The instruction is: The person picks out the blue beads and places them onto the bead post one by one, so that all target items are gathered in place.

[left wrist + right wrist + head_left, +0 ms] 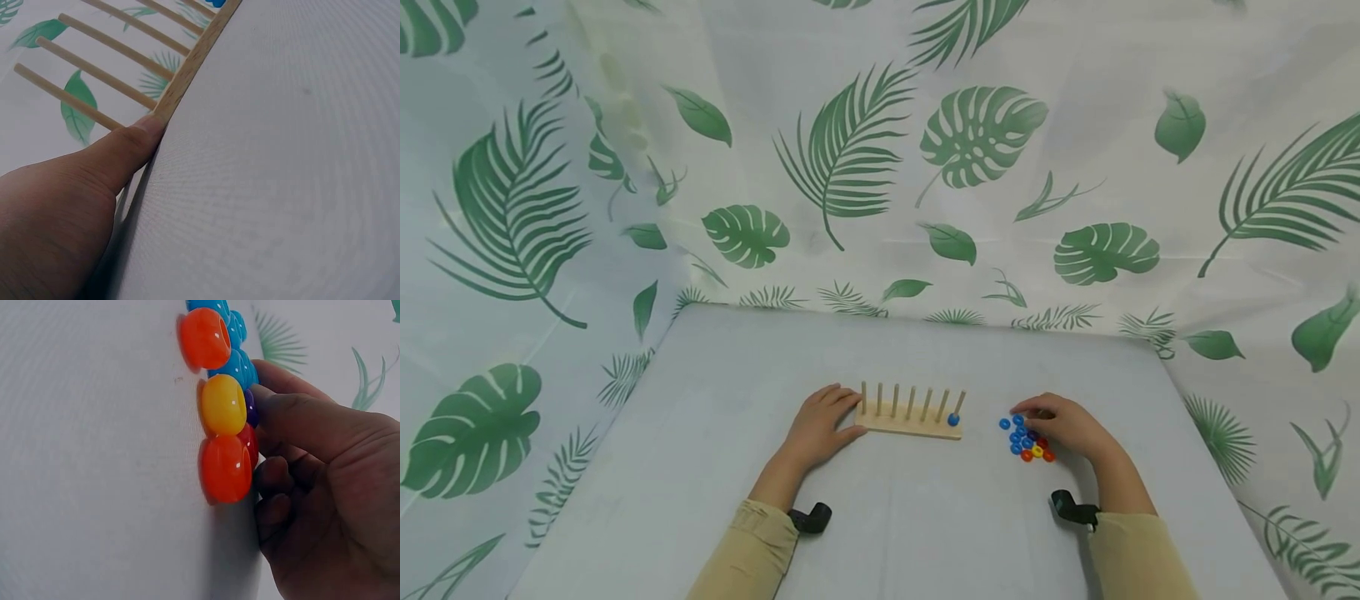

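Note:
A wooden peg board [910,428] with a row of several upright pegs stands on the table; a blue bead [953,420] sits low on its rightmost peg. My left hand [820,429] grips the board's left end, thumb at the front corner and fingers behind. To the right lies a cluster of loose beads: several blue beads [1016,438], a yellow bead [223,405], orange beads [226,469], a red bead [250,444] and a purple bead [251,409]. My right hand [1067,425] reaches over their far side, thumb and index finger at the blue ones; I cannot tell whether it pinches one.
The pale table [940,517] runs back to a white curtain [880,275] with green leaf prints, which also hangs along both sides. Black wrist cameras sit on the left wrist [811,518] and the right wrist [1075,508], just above tan sleeves [752,546].

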Motion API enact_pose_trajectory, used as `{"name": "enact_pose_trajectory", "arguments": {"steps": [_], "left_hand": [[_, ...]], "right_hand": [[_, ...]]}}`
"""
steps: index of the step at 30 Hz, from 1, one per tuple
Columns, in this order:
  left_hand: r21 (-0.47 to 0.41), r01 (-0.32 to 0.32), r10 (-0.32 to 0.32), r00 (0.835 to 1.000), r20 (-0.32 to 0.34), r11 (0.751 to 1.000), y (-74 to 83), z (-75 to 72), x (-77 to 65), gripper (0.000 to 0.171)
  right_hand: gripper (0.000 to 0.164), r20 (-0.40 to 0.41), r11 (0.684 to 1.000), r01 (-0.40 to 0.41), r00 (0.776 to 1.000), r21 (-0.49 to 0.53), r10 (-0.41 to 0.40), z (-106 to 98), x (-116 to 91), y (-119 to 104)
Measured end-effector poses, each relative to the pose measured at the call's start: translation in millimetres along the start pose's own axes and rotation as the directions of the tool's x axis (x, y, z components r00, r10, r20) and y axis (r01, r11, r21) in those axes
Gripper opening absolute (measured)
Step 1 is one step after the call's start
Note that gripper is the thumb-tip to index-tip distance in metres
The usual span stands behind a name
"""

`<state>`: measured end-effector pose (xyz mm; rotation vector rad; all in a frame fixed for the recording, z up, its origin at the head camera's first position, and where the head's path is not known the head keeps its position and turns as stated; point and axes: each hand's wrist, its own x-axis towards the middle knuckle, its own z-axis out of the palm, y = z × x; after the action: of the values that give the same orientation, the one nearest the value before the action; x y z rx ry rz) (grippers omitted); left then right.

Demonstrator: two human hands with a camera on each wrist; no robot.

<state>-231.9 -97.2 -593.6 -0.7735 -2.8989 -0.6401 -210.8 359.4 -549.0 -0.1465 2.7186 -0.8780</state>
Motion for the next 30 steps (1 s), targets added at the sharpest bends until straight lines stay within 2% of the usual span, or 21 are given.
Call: {"name": "enact_pose_trajectory", "arguments": {"steps": [5,11,17,25,30], "left_hand": [[0.003,0.006,-0.006,1.0,0.001,1.0,0.9,-0.9,-0.2,0.061],[-0.002,0.007,-0.007,1.0,0.004,1.0,1.7,-1.1,-0.3,0.061],[0.0,0.003,-0.003,1.0,0.003,1.0,1.6,-0.5,-0.5,0.061],[-0.006,0.003,-0.003,1.0,0.0,1.0,2.0,-1.3,-0.6,0.061],[0.004,0.006,-0.006,1.0,-0.001,1.0,3.0,-2.0,-0.4,0.061]], "right_hand": [[0.021,0.006,0.999,0.031,1.0,-0.022,-0.031,-0.4,2.1,-2.3],[0.022,0.02,0.999,-0.028,0.999,0.017,0.028,0.7,3.1,-5.1],[0.023,0.015,0.999,-0.041,0.999,0.018,0.041,2.5,4.6,-2.5],[0.029,-0.051,0.997,-0.069,0.996,0.036,0.07,4.6,5.3,2.5],[0.032,-0.065,0.996,-0.077,0.995,0.037,0.079,3.3,3.8,-0.8]]}}
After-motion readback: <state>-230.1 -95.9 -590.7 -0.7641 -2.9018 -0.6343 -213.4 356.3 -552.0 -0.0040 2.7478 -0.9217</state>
